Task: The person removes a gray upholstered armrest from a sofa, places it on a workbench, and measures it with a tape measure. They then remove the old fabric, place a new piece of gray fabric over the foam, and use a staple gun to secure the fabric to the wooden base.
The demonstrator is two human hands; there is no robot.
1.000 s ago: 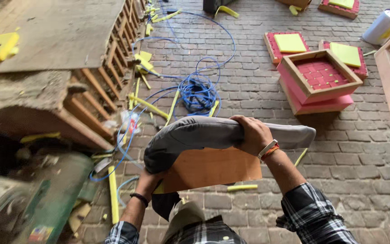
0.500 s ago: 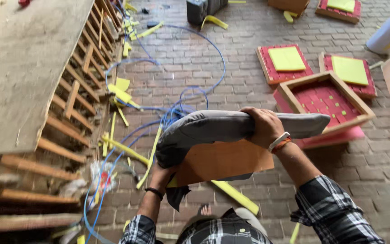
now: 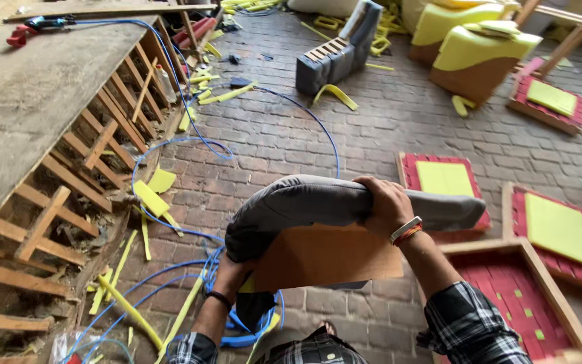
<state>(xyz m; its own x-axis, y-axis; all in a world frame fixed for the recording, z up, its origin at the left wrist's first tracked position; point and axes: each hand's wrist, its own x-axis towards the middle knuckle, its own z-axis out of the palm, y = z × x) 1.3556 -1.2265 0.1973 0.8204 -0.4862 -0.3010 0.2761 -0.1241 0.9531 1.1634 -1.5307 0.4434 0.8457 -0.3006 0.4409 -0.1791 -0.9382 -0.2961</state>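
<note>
A workshop with a brick floor point(image 3: 345, 135), seen from above by the person working. At far left a long wooden workbench point(image 3: 28, 114) runs away from the viewer, its open slatted frame showing below the top. A red and blue tool point(image 3: 31, 27) lies at the bench's far end, and a blue hose point(image 3: 190, 128) trails from it down to the floor, looping into a coil near the person's feet. Yellow foam strips point(image 3: 129, 310) lie scattered along the foot of the bench.

At centre, the person holds a seat cushion point(image 3: 318, 202) off the floor in front of the body: grey fabric over the padded top, a bare brown board showing underneath. The left hand point(image 3: 230, 273) grips the cushion's lower left corner from below, fingers clenched on the fabric edge, a dark band on the wrist. The right hand point(image 3: 382, 205) lies over the top edge, fingers curled down over the grey fabric, a white and orange band on the wrist. Both sleeves are plaid.

Beyond, at top centre, a grey upholstered piece point(image 3: 338, 54) lies on the floor. To the right lie flat red webbed seat frames point(image 3: 442, 178), several with a yellow-green foam square on top, and one open wooden frame point(image 3: 533, 296) at lower right. At top right stand yellow foam-covered chair parts point(image 3: 479, 50).
</note>
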